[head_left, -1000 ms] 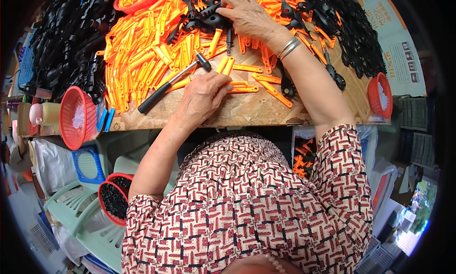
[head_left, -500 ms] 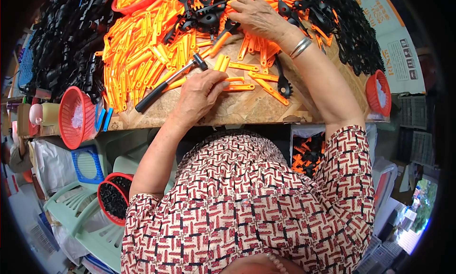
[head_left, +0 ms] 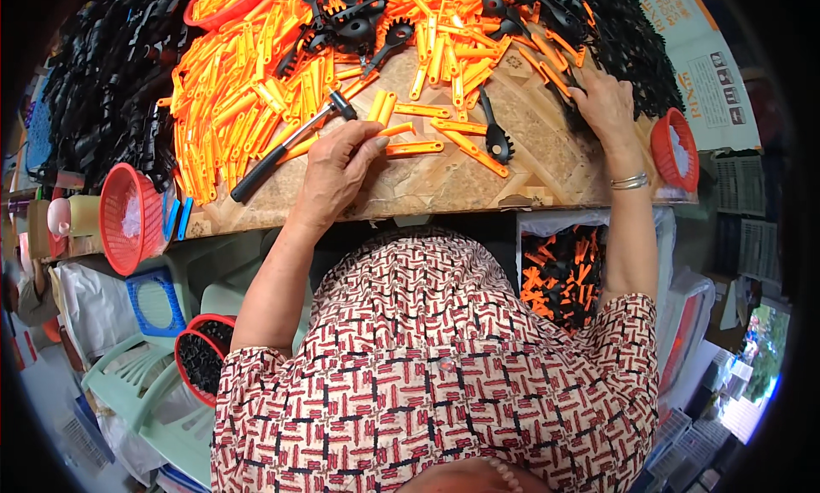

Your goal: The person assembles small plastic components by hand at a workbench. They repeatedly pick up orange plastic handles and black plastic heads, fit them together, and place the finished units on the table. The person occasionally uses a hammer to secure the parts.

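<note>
the orange handles [head_left: 253, 117] are smooth, glossy plastic, the black spoon [head_left: 497, 140] smooth plastic, the hammer shaft [head_left: 306, 129] shiny metal, the bangle [head_left: 630, 182] polished metal, the shirt [head_left: 427, 339] matt cloth, the wood-patterned table [head_left: 444, 184] scuffed

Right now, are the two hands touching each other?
No: the left hand is beside the hammer, the right hand near a red basket.

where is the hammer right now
In the head view, the hammer lies left of centre, between the left hand and the pile of orange handles.
</note>
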`<state>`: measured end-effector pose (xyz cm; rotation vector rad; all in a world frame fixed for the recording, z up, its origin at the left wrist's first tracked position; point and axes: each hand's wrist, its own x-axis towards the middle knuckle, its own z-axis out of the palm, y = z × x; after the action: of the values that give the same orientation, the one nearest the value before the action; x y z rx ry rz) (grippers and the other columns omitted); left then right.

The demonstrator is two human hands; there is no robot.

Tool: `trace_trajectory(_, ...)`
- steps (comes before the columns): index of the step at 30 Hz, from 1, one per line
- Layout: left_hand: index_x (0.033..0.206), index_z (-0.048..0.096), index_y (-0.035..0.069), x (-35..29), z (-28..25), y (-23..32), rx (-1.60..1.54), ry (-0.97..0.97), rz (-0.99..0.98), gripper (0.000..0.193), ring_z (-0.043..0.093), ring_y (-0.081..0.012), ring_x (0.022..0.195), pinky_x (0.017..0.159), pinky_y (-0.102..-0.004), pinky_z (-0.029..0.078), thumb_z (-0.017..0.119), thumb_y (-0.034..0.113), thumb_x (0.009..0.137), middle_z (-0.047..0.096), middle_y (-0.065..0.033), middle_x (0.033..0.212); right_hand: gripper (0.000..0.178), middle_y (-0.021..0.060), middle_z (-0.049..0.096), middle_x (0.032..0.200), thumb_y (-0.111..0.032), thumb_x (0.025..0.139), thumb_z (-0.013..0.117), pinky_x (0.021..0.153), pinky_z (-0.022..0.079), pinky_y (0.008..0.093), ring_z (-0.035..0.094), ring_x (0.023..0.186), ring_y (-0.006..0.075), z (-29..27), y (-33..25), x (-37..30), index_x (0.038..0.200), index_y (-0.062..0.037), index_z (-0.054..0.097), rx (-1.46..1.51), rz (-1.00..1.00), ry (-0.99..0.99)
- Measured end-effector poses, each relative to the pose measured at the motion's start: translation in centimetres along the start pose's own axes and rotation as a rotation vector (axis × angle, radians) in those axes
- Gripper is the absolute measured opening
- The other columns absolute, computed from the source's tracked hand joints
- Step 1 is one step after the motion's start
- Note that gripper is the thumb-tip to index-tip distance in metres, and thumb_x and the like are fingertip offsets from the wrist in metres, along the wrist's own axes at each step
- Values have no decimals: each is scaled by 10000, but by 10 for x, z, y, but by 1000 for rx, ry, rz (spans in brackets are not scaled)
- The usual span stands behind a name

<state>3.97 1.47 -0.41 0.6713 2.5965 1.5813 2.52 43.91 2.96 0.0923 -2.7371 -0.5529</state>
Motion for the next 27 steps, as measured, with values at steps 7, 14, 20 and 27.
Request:
trace_trajectory(7,1070,688,-14,-5,0,-2,1,57,10,160,673,-194,773,712,-305,524,687,118,980,671,-112,856,128,16,647,916,-190,871,698,836,465,381,634,931,206,-16,-101,78,988,-140,689,395,-387,476)
trace_trajectory(14,1099,656,20,-7,6,5,-97,107,-76,148,559,-72,689,640,-241,481,623,153,1043,596,-2,783,223,15,631,1230,-180,846,693,1060,396,438,543,1250,207,9,-201,139,1068,-164,678,426,-605,425)
trace_trajectory(20,1082,660,15,-10,3,3,-35,114,86,123,518,-60,645,581,-232,436,638,123,1026,551,10,757,111,3,700,995,-192,904,650,1015,440,467,626,1117,206,-10,-182,135,1001,-164,696,597,-657,679)
trace_trajectory(27,1079,666,23,2,-39,41,273,210,361,192,697,-299,783,693,-363,548,753,65,914,690,-133,903,172,20,607,585,-188,982,667,539,481,287,572,501,132,-76,-155,62,956,-22,701,1545,-244,-346)
